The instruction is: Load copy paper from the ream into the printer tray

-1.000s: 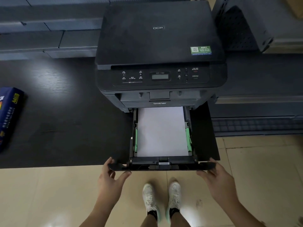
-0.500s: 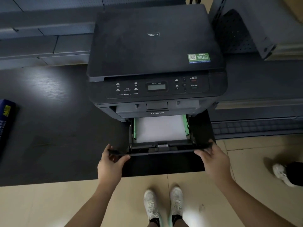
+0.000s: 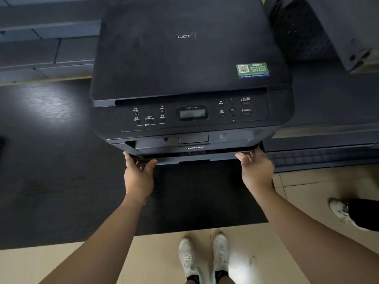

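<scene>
A black printer [image 3: 184, 64] stands on a dark table [image 3: 51, 160]. Its paper tray [image 3: 194, 157] sits almost fully inside the body, and only the front lip shows. My left hand [image 3: 138, 173] holds the left end of that lip, thumb on top. My right hand [image 3: 256, 169] presses on the right end with fingers against the front. The white paper in the tray is hidden inside the printer. The ream is out of view.
A dark perforated metal object [image 3: 320, 29] stands at the back right. Grey boxes [image 3: 47, 50] line the back left. My white shoes [image 3: 205, 259] are on the beige floor below the table edge. Another person's shoe [image 3: 340, 212] is at the right.
The tray has slid from pulled out into the printer, hiding the paper. Both hands moved forward with it. The blue ream at the left edge has left the view.
</scene>
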Motion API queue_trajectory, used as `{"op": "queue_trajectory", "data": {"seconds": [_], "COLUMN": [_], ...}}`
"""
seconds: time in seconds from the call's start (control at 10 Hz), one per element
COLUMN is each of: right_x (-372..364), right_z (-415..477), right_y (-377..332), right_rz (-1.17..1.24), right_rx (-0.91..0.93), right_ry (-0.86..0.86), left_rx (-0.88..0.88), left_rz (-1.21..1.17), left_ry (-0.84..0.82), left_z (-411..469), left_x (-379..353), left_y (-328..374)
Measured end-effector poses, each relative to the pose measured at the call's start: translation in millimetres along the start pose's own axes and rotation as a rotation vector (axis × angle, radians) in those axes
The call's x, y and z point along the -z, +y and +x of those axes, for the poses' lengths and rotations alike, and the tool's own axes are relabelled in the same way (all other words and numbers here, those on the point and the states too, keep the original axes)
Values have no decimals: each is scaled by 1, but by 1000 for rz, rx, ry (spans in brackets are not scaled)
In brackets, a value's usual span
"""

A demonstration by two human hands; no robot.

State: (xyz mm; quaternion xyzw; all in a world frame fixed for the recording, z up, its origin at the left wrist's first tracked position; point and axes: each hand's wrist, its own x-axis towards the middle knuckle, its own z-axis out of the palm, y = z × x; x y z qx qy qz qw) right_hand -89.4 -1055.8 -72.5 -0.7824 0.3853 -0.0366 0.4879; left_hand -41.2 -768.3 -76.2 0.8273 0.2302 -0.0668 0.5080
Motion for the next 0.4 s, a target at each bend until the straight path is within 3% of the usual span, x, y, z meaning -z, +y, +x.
{"op": "queue_trajectory", "data": {"seconds": [0.3,0.4], "right_x": [-1,15], "right_z": [4,-23], "right_y": [-5,6], "right_rz": [-107,-179], "right_rx": [87,-37], "right_ry": [-54,-193], "left_rx": [12,113], "left_rz": [73,180], "left_ry": [-91,-167], "left_z": [-1,-42], "left_x": [4,13], "left_y": [5,-14]}}
